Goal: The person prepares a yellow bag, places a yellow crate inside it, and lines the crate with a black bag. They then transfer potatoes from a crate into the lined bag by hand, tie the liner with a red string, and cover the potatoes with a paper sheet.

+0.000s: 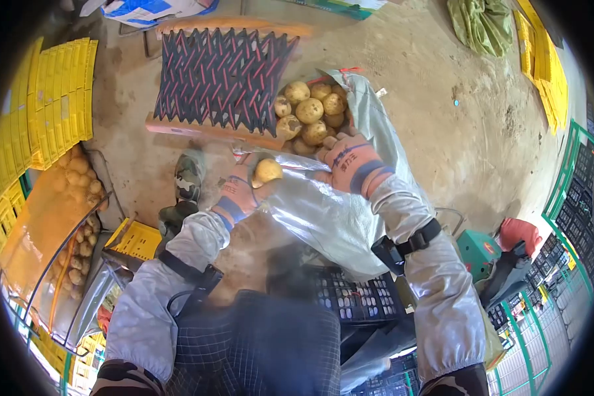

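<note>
My gloved left hand [236, 190] is closed around a single yellowish potato [268, 171], just outside the mouth of a pale woven sack [323, 204]. My gloved right hand [351, 163] lies over the sack's near rim. Its fingers reach inside onto the potatoes [309, 111] and its thumb stays outside, so the rim runs between them. The sack lies open toward the far side, with several potatoes in its mouth. Left of it stands a low frame with black and pink woven straps [221, 79], touching or nearly touching the potatoes.
Yellow crates [53, 99] are stacked at the left, above a heap of potatoes [79, 257] behind a dark metal bar. A black crate [360, 297] stands near my knees. A green box [476, 254] is at the right. A green sack [482, 26] lies on the floor farther off.
</note>
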The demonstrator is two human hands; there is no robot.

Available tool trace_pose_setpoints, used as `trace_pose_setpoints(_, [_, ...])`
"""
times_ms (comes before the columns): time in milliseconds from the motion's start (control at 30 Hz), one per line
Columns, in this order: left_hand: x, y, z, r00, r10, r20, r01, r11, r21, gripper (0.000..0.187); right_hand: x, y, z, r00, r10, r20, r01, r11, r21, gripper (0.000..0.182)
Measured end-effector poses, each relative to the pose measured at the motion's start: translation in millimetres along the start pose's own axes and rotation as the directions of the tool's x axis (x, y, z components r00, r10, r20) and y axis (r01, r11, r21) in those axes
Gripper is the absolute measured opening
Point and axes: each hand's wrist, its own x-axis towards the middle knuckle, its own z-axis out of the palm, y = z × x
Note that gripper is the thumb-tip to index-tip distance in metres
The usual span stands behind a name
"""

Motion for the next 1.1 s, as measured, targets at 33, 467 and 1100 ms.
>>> trace_pose_setpoints(33, [2,4,5,0.996,0.084,-0.004,-0.083,0.990,0.112,0.061,-2,-6,-5,0.993,0.022,0.114,-0.021,1.000,-0.008,0.034])
trace_pose_setpoints(467, [62,8,101,0.925,-0.351,-0.146,0.314,0.922,-0.228,0.092,-44,-28,49,0.975,0.222,0.017,-0.223,0.973,0.057,0.032])
trace_pose_setpoints(1100, [33,-9,72,0.998,-0.056,0.003,0.044,0.808,0.587,0.065,-92,-48,29,0.986,0.136,-0.097,-0.105,0.956,0.273,0.024])
